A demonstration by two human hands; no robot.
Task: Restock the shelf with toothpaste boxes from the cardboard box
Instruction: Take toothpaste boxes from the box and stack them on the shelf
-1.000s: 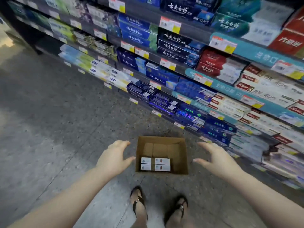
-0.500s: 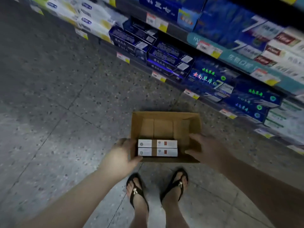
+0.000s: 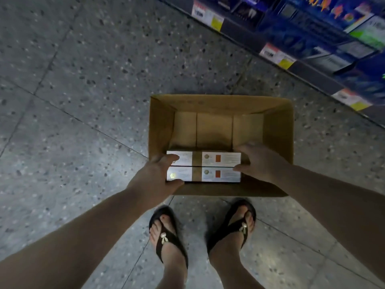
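1. Bracketing two toothpaste boxes (image 3: pixel 220 168) against the cardboard box's (image 3: pixel 278 130) near wall, left hand (image 3: pixel 155 178) and right hand (image 3: pixel 261 162) spread, clasping their ends.
2. Light, stiff cartons; squeezing endwise probably lifts both.

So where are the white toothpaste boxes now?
In the head view, the white toothpaste boxes lie against the near wall of the brown cardboard box, between left hand and right hand.

No text is showing clearly enough to read. Print on the two white toothpaste boxes (image 3: pixel 220 166) in the brown cardboard box (image 3: pixel 277 130) is blurring out, as are the white-and-yellow shelf price tags (image 3: pixel 208 16).
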